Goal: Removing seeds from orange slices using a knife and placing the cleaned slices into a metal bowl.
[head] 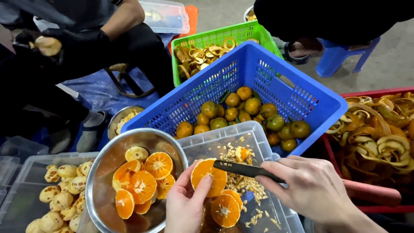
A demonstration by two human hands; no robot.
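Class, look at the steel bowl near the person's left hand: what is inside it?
The steel bowl holds several orange halves, cut faces up, plus one peeled piece. The halves overlap, so anything beneath them and most of the bowl's bottom is hidden.

A steel bowl (103, 172) sits left of a clear tub (258, 138), a crate (310, 101) behind both.

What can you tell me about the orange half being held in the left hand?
The orange half is a cut citrus piece with bright orange flesh, pale segment lines and a thin rind edge. Its cut face is turned up toward the camera. The left hand grips it from below, thumb and fingers on the rim. The black tool, held in the right hand, lies with its tip across the upper flesh. It sits above the clear tub that holds seeds and two more halves.
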